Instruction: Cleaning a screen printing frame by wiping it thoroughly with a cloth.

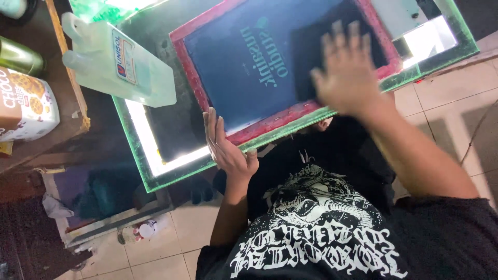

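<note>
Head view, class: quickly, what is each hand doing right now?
Left hand: open, flat against the red-framed screen's near edge.
Right hand: open, fingers spread, blurred, on a dark cloth on the screen.

The screen frame (193,78) is showing as red-painted wood, rough and paint-smeared, with a smooth, matt blue mesh (244,62) stretched inside. At nine o'clock of it, a translucent plastic jug (116,65) is lying glossy on the glowing glass table (142,137). At six o'clock, matt white floor tiles (155,259) are looking stained
</note>
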